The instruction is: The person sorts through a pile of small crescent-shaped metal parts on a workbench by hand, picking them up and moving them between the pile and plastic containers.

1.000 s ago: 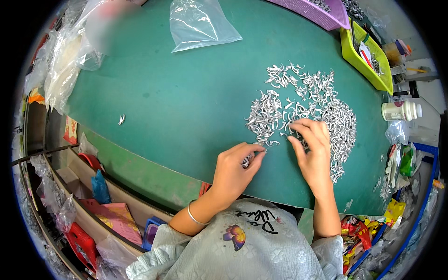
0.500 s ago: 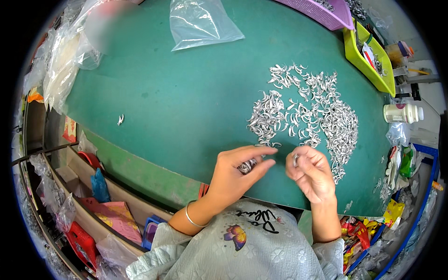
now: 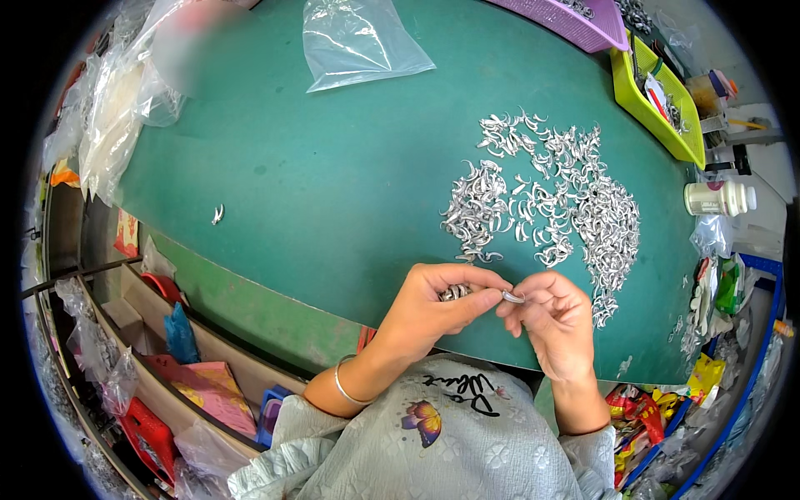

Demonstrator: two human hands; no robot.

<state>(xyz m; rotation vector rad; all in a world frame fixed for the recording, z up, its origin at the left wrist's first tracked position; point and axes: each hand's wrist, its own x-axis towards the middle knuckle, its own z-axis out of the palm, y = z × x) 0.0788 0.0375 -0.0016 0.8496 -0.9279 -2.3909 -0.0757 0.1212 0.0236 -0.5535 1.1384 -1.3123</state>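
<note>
Small curved silver piece (image 3: 512, 297) sits between the two hands just above the near table edge, pinched by the left hand (image 3: 433, 304) at thumb and forefinger and by the right hand (image 3: 554, 325) at its other end, though exact fingertip contact is too small to be sure. Left fingers also curl round a clutch of similar pieces (image 3: 455, 292). Beyond: loose heap (image 3: 475, 208), bigger heap (image 3: 611, 229) to its right, green table (image 3: 292, 183), clear bag (image 3: 358, 42), yellow-green basket (image 3: 646, 117).
</note>
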